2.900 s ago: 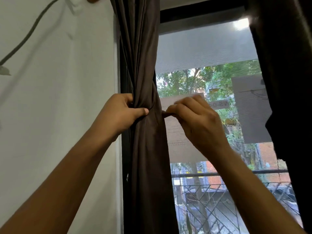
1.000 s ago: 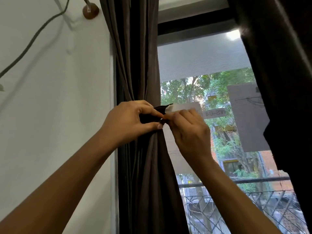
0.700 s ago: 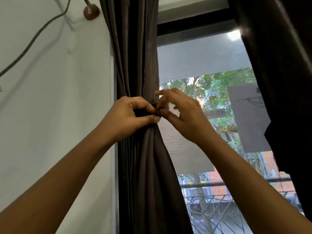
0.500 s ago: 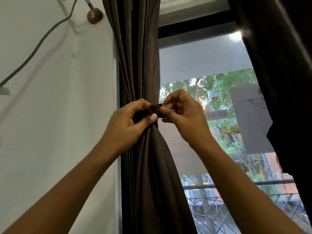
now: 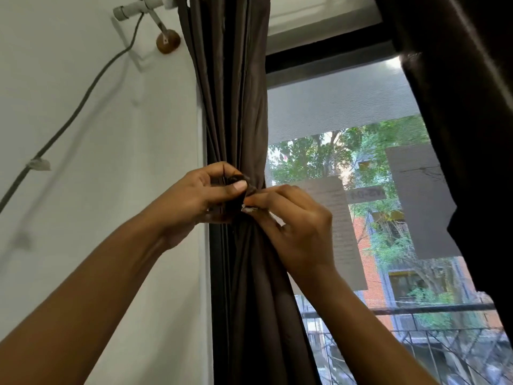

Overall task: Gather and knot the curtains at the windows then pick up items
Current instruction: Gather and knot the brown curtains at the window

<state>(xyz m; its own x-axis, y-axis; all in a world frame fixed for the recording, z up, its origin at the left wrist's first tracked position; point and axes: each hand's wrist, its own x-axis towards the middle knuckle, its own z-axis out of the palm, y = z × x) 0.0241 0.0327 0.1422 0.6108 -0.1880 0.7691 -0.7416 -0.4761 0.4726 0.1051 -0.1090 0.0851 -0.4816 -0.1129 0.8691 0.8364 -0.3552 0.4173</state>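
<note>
- Both hands gripped the gathered brown curtain (image 5: 238, 107): left hand (image 5: 194, 201) squeezed the bunch, thumb pressed over a dark wad (image 5: 250, 188).
- right hand (image 5: 297, 229) pinched the same spot, small white bit (image 5: 249, 209) under its fingertips (image 5: 258, 200).
- curtain hung at the window (image 5: 347, 107)'s left edge, beside the white wall (image 5: 111, 162).

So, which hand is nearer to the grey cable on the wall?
Left. The left hand grips the curtain, right of the grey cable; the right hand is farther right.
</note>
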